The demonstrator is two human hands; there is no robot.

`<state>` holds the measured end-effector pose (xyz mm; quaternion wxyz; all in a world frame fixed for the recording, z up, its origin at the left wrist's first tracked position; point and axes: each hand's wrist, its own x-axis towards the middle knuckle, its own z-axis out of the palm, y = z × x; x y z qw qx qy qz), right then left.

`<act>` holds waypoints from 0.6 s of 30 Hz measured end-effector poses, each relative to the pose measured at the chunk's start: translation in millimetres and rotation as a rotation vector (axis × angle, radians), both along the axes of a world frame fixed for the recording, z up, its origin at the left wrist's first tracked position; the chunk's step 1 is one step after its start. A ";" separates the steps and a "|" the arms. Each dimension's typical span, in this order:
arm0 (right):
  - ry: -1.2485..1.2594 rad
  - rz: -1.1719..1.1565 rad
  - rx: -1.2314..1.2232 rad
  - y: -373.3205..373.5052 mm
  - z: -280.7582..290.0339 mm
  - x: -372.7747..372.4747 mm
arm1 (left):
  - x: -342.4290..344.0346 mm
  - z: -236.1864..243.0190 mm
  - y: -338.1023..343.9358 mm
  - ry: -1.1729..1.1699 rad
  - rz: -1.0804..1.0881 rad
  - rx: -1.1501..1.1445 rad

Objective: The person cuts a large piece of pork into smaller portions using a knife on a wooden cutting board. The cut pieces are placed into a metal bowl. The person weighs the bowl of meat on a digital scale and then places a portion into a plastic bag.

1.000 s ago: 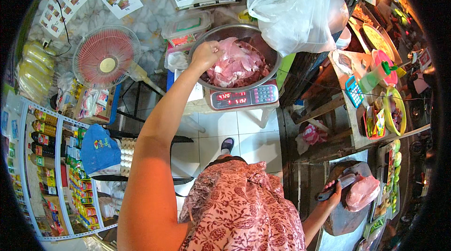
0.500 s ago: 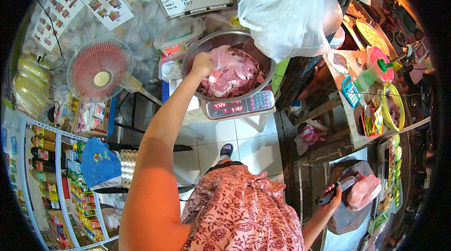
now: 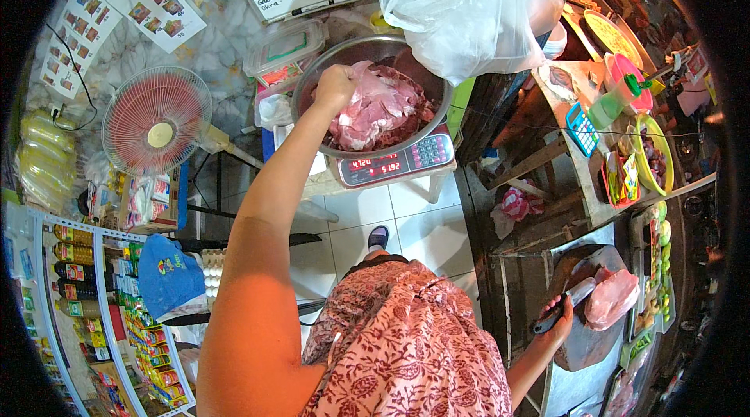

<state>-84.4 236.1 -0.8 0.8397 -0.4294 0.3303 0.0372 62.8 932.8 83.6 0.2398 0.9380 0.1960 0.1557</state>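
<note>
My left hand [image 3: 334,87] reaches up into a steel bowl [image 3: 422,130] that sits on a digital scale [image 3: 398,163]. Its fingers are closed on a slab of pink raw meat [image 3: 375,108] lying in the bowl. Low at the right, my right hand [image 3: 550,315] grips the dark handle of a knife [image 3: 569,298]. The knife's blade rests on a round chopping block [image 3: 578,339], right beside another piece of raw meat [image 3: 612,297].
A large clear plastic bag [image 3: 469,7] hangs over the bowl's right side. A red fan [image 3: 156,120] stands at the left above shelves of bottles [image 3: 74,276]. A counter at the right holds a calculator [image 3: 581,128], bowls and vegetables. White tiled floor [image 3: 391,222] lies below the scale.
My left hand has stayed on the meat in the bowl while the view shifted slightly. The scale's red digits changed. My right hand keeps the knife at the block.
</note>
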 end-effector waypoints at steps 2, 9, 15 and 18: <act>0.014 -0.003 0.001 0.9 1.0 -1.6 | -3.0 0.4 0.5 -0.034 -0.008 0.004; 0.027 -0.021 0.015 5.9 3.9 -8.6 | -17.9 11.3 2.0 0.010 -0.006 -0.049; 0.029 -0.026 0.005 7.5 9.6 -12.2 | -33.5 18.5 -3.0 0.191 0.051 0.070; 0.000 -0.011 0.023 7.0 12.7 -14.3 | -43.3 17.9 2.2 0.275 0.086 -0.024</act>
